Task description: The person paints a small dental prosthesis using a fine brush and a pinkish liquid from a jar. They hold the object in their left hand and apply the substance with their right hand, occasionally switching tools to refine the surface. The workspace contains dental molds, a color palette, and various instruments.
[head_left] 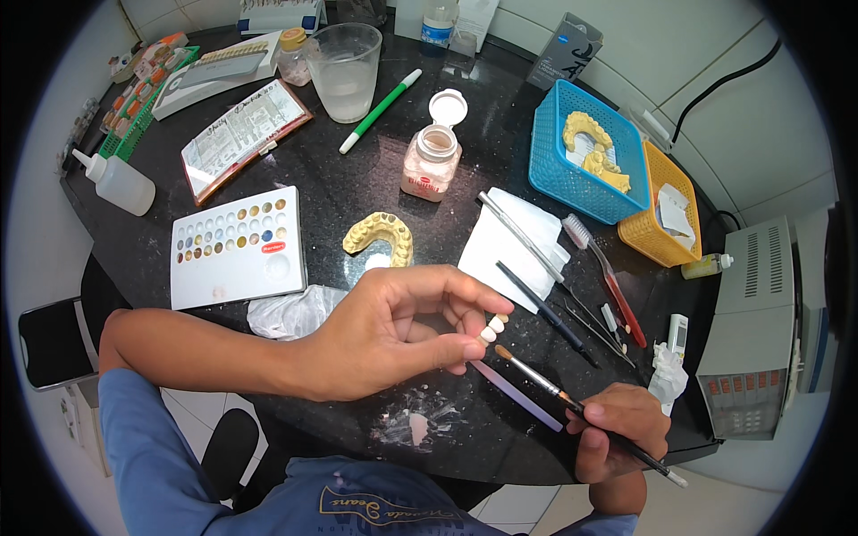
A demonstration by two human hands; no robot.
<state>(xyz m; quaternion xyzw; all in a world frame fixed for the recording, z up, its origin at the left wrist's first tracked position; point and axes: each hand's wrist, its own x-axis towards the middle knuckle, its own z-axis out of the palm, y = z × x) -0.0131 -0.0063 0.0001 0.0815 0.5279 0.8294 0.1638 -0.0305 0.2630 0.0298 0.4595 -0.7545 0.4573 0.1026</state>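
Pinching white tooth-shaped piece (491, 331) over tabletop (331, 192): left hand (384, 335), fingers clamped on it. Right hand's (623, 431) fingers closed round brush (542, 382); brush's long axis slants near-right to far-left, bristles just beside piece, on its near side.

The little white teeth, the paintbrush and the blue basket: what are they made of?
The little white teeth look smooth and hard, maybe ceramic or resin; they're too small to tell which.

The paintbrush seems to have brown hair or synthetic bristles, a shiny silvery metal collar, and a dark handle, perhaps painted wood.

The blue basket looks like moulded plastic: evenly coloured, with patterned lattice walls.
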